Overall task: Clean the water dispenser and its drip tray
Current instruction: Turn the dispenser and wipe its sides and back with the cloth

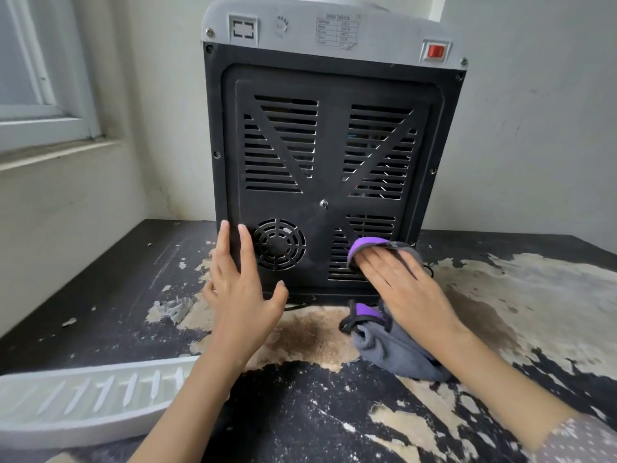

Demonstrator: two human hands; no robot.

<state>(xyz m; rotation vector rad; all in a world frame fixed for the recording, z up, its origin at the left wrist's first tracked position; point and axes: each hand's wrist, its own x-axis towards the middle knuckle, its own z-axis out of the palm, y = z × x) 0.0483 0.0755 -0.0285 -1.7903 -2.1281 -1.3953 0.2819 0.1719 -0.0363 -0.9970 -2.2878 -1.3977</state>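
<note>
Both hands lie flat on the dispenser [334, 155]: left hand [242, 289] bare, right hand [404, 289] pressing a cloth [394, 349].

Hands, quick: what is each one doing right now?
Left hand: open, fingers flat against the water dispenser's back panel.
Right hand: open, pressing a grey cloth against it.

Home corner: window [40, 78], worn table [500, 312]

- Well above my fingers, on the grey top band of the water dispenser [334, 135], a pale label [338, 30] was headed "Data Teknik"; its smaller rows were too blurred to read.
- Left of it, a small round stamp [282, 25] was illegible.
</note>
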